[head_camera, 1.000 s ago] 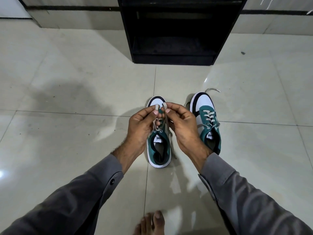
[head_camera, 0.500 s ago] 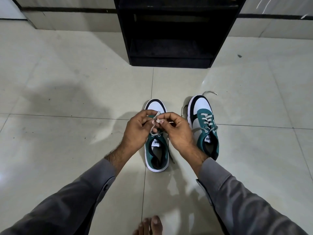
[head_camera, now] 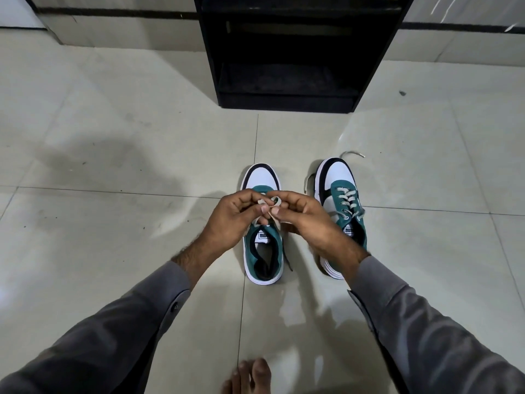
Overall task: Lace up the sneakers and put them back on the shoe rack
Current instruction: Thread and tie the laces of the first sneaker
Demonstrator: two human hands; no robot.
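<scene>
Two green, white and black sneakers stand side by side on the tiled floor, toes pointing away from me. Over the left sneaker my left hand and my right hand meet, both pinching its pale shoelace, which forms a small loop between the fingertips. The hands hide the eyelet rows of that shoe. The right sneaker has lace crossed through its eyelets, with loose ends trailing on the floor beside the toe. The black shoe rack stands beyond the shoes, its lower shelves dark and bare.
A bare foot shows at the bottom edge. Pale glossy floor tiles spread on all sides. A wall with a dark stripe runs behind the rack.
My hands have dropped slightly lower over the left sneaker and drawn closer together, and the lace now curls into a small loop between the fingertips. The sneakers have not moved on the floor.
</scene>
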